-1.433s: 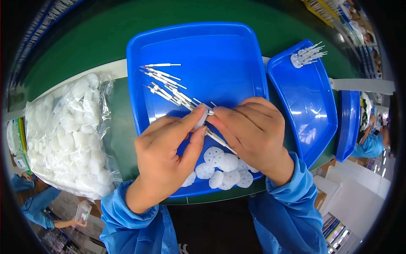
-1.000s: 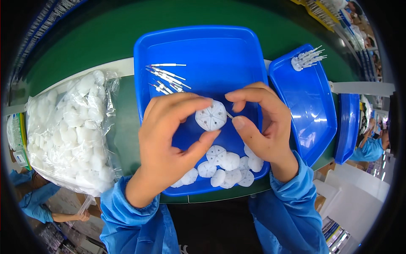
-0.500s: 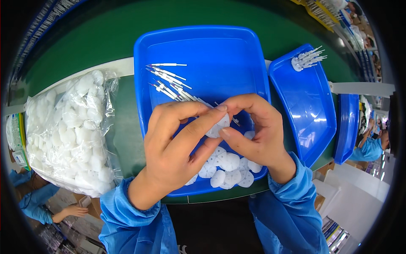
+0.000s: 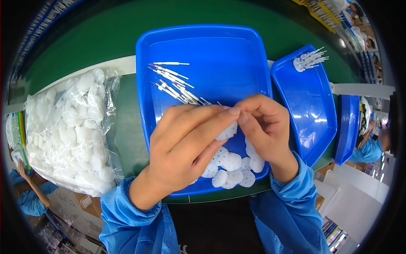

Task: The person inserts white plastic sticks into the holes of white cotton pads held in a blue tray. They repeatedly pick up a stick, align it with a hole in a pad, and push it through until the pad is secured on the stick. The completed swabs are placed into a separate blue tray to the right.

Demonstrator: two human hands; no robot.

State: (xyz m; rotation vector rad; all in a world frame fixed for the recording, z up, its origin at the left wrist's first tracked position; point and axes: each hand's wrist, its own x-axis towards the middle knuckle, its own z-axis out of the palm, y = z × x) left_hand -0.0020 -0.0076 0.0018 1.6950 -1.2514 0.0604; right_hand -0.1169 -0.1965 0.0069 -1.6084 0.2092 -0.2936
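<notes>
Both hands meet over the front part of a large blue tray. My left hand is closed on a small white plastic disc, which shows below its fingers. Close against the left fingertips, my right hand is closed in a pinch; whatever lies between its thumb and forefinger is hidden. Beneath the hands, a pile of similar white discs with small dark marks lies in the tray. Several thin white sticks are spread in the tray's left half, some partly covered by my left hand.
A clear bag full of white rounded pieces lies at left. On the right, a smaller blue tray holds an upright cluster of white sticks. Further right are stacked blue trays. Other people in blue sleeves sit at both sides.
My right thumb has come off the disc's face and moved up to pinch with the forefinger beside the left fingertips. Both hands have shifted slightly right. The person at left has moved an arm.
</notes>
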